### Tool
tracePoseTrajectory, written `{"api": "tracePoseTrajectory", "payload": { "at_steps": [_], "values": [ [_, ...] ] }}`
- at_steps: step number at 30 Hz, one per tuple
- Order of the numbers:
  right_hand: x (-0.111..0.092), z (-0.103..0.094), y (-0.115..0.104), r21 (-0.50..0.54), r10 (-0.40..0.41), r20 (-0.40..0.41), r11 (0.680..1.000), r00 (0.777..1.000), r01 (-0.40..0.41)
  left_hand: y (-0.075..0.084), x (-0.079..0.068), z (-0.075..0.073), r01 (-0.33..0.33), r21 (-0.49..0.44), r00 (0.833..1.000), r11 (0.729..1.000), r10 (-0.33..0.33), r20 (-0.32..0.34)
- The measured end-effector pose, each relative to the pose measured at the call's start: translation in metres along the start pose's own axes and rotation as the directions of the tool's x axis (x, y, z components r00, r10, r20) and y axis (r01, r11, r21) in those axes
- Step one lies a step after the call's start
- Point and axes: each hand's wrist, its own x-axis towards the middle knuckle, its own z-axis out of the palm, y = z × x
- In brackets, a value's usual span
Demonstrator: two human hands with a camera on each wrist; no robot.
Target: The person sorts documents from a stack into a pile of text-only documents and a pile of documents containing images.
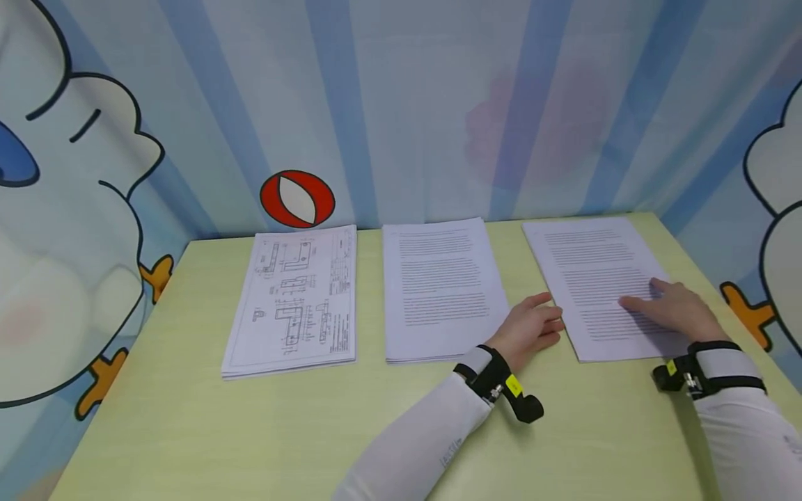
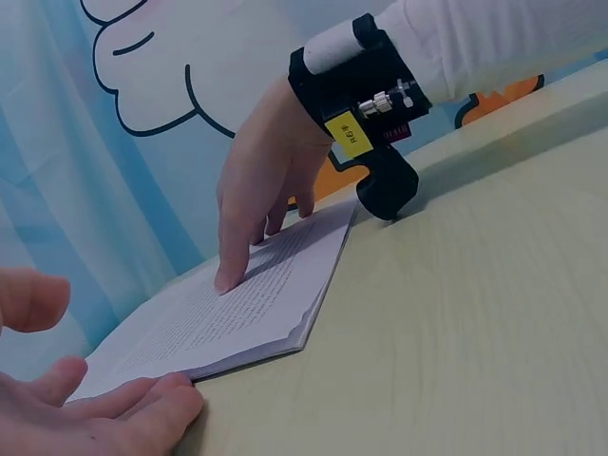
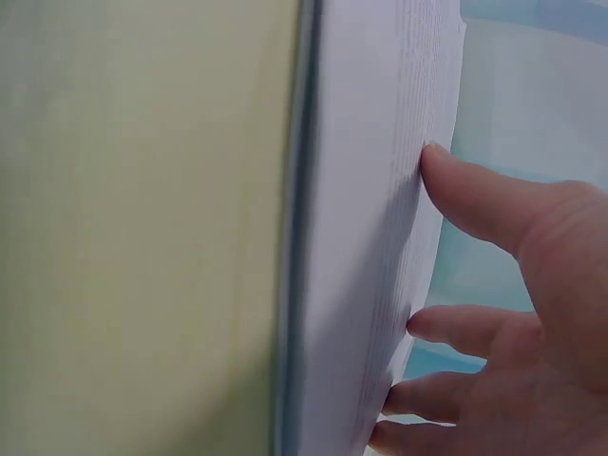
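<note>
At the table's right lies a stack of printed text sheets [image 1: 601,278]. My right hand [image 1: 681,310] is over its right half, and the right wrist view shows the thumb and fingertips touching the printed top page [image 3: 356,190]. Its fingers are spread and nearly straight. My left hand [image 1: 532,330] is at the stack's left edge, loosely extended with nothing in its grasp. In the left wrist view, the left fingers [image 2: 157,413] lie right against the paper edge.
A second stack of text pages [image 1: 438,285] lies in the middle, just left of my left hand. Farther left is a stack of technical drawings [image 1: 294,299]. All rest on a pale yellow table [image 1: 263,438], with a printed blue curtain [image 1: 426,104] behind.
</note>
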Motion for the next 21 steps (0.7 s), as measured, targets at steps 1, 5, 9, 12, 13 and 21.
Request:
{"api": "tracePoseTrajectory", "payload": {
  "at_steps": [1, 5, 9, 12, 13, 21],
  "values": [
    [0.0, 0.001, -0.001, -0.001, -0.006, 0.002, 1.0, 1.0, 0.006, 0.0, 0.001, 0.0, 0.006, -0.018, 1.0, 1.0, -0.006, 0.009],
    [0.001, 0.003, -0.002, -0.005, -0.023, 0.007, 1.0, 1.0, 0.023, 0.003, 0.001, -0.001, 0.022, -0.07, 0.998, 0.997, -0.018, 0.055],
    [0.001, 0.006, -0.002, -0.005, -0.036, 0.006, 0.999, 0.999, 0.036, 0.004, 0.001, 0.0, 0.032, -0.094, 0.998, 0.995, -0.027, 0.05],
    [0.0, 0.007, -0.002, -0.003, -0.041, 0.011, 0.999, 0.999, 0.041, 0.005, 0.003, 0.003, 0.032, -0.079, 0.999, 0.996, -0.031, 0.015],
    [-0.001, 0.007, -0.002, -0.001, -0.039, 0.015, 0.999, 0.999, 0.039, 0.005, 0.003, 0.004, 0.032, -0.067, 0.999, 0.997, -0.032, 0.005],
    [-0.003, 0.007, -0.004, 0.0, -0.05, 0.02, 0.999, 0.999, 0.05, 0.003, 0.008, 0.01, 0.001, -0.003, 0.998, 1.0, -0.001, -0.065]
  ]
}}
